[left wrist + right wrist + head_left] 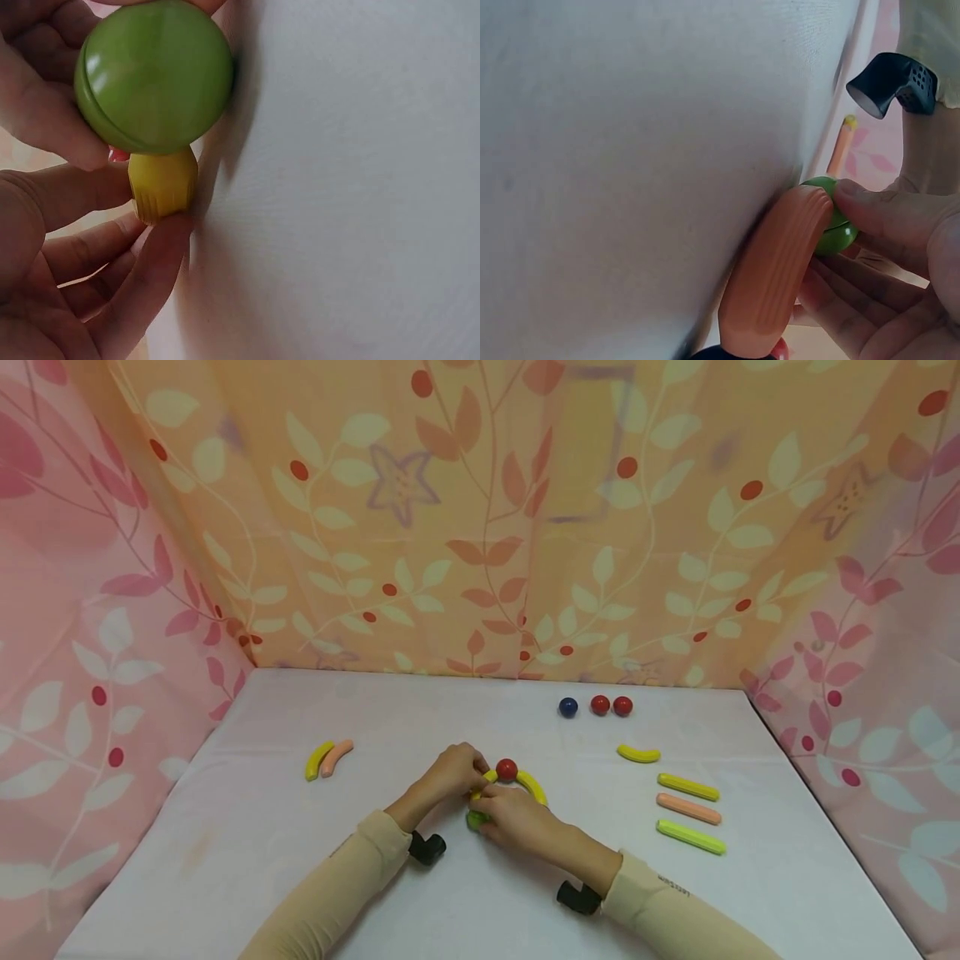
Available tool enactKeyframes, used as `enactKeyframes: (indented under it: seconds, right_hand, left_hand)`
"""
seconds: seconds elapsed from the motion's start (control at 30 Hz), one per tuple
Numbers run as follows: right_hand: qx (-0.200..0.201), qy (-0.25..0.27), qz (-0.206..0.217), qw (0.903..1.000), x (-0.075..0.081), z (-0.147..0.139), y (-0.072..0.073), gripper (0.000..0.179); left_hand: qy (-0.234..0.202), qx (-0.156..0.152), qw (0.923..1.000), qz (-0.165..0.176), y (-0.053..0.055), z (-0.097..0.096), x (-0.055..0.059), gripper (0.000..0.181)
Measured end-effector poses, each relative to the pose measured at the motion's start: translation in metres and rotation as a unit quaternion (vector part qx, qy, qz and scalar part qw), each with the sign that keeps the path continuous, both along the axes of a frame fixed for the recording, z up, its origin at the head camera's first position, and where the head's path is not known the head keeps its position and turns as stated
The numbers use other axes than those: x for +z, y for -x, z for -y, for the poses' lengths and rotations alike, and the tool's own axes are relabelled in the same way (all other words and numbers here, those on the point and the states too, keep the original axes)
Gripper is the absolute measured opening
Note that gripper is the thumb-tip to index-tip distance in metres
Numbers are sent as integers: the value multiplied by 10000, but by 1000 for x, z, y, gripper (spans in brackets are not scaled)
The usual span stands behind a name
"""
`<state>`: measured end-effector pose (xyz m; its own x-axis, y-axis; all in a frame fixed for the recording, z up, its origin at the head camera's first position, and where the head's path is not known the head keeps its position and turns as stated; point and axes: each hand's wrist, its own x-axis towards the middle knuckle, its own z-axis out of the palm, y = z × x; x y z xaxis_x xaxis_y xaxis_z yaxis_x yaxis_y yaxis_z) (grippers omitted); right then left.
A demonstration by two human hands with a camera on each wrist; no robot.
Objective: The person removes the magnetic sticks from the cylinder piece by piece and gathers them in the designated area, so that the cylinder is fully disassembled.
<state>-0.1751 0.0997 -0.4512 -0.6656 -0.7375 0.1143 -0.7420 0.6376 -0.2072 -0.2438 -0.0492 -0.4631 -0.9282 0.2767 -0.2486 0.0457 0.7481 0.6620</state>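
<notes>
My left hand (pixel 456 772) pinches a yellow curved stick (pixel 163 187) between thumb and fingers, just above the white table. A green ball (pixel 157 79) sits at the end of that stick, and my right hand (pixel 522 820) grips the ball between its thumb and fingers. In the right wrist view, a salmon curved stick (pixel 772 277) lies against the green ball, with part of a dark ball (pixel 724 353) at its other end. Beyond the hands, a red ball (pixel 506 769) joins onto another yellow curved stick (pixel 533 787). My right hand hides part of this group in the head view.
At the left lie a yellow curved stick (pixel 318 761) and a salmon one (pixel 337 757). A blue ball (pixel 568 707) and two red balls (pixel 600 704) stand at the back. On the right are another yellow curved stick (pixel 638 753) and three straight sticks (pixel 688 810).
</notes>
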Motion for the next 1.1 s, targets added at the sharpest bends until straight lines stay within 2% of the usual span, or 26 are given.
enactKeyframes:
  seconds: [0.3,0.6,0.87,1.1]
  right_hand:
    - [82,109,283,9995,3,-2,1,24]
    - [1,178,871,9960,10,-9,2,32]
    - [-637,544,1726,9814,18,-24,14,32]
    - [-728,952,1454,9821,17,-38,33,24]
  left_hand:
    - [429,-276,9968,-617,-2,-2,5,18]
    - [382,-150,9969,-674,-2,1,0,21]
    - [317,-143,9978,-556,-4,4,2,23]
    - [346,-178,9975,-594,-5,7,2,25]
